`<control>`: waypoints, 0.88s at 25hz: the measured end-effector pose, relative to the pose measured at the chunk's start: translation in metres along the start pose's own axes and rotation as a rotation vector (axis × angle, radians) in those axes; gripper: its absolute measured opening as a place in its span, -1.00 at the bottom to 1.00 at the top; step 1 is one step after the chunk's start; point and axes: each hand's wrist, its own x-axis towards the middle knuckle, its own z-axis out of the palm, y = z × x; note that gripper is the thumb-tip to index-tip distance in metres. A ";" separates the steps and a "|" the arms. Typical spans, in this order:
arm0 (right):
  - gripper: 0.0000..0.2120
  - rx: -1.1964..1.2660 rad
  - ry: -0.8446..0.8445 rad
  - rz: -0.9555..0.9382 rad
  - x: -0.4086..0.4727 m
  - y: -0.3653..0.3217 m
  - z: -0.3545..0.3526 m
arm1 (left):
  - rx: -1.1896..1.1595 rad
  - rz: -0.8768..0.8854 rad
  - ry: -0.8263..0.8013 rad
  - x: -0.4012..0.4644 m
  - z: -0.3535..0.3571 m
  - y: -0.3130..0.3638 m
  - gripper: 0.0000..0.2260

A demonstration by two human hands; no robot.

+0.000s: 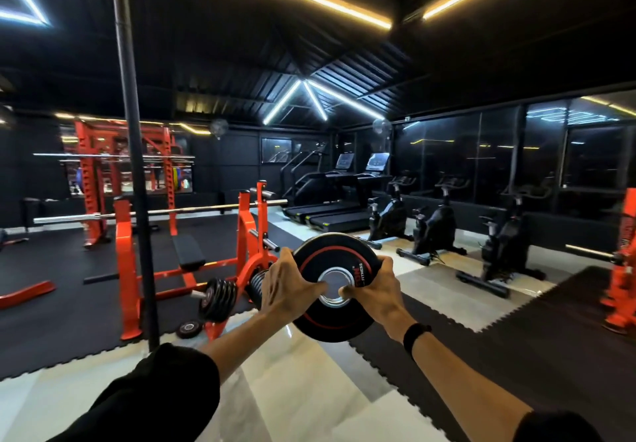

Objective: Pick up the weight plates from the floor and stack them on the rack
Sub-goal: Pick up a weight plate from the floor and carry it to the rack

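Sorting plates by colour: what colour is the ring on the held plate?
Red ring on the black plate, head view.

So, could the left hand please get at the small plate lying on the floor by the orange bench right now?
Probably not yet: the left hand and right hand both grip the raised weight plate. The small plate lies well below and left, beside the orange bench foot.
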 end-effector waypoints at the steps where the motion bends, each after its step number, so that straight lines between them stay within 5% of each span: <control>1: -0.33 0.010 -0.005 -0.008 0.025 0.012 0.007 | 0.007 0.001 0.012 0.019 0.017 -0.007 -0.47; 11: -0.30 0.077 -0.117 -0.169 0.299 0.064 0.065 | 0.000 -0.048 0.159 0.232 0.150 -0.057 -0.45; 22: -0.26 0.167 -0.282 -0.298 0.527 0.140 0.196 | 0.032 -0.068 0.186 0.424 0.257 -0.190 -0.39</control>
